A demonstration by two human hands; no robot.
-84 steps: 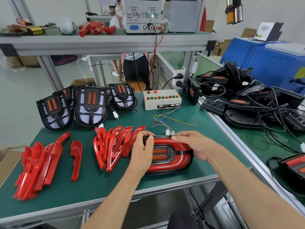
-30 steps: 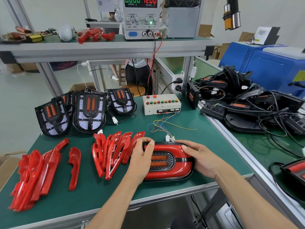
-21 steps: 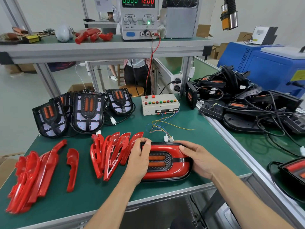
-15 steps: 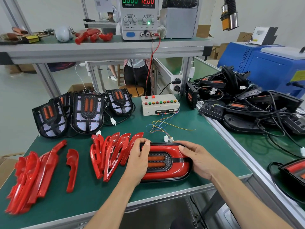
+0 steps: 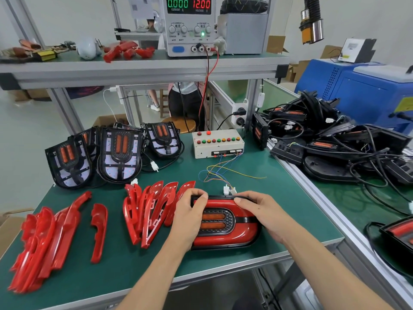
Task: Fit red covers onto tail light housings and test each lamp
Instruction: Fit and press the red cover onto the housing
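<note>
Head view, left to right: we see loose red covers (image 5: 44, 245) piled on the green bench (image 5: 125, 262), bare housings (image 5: 119, 154) behind. Left hand (image 5: 190, 217) curls over the lamp's (image 5: 225, 224) left end, fingers hooked on its far edge. Right hand (image 5: 260, 212) grips the right end likewise. Lamp lies flat near the front edge. Test box (image 5: 218, 143) behind it.

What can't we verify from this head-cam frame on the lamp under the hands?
Head view only:
- Left end of the tail light: covered by the left hand, cover seating unknown.
- Far upper edge: under the right hand, so any gap is unseen.
- White connectors: too small to tell if mated.
- Test box button labels: too small to read.
- Lamp at the right edge: cut off.
</note>
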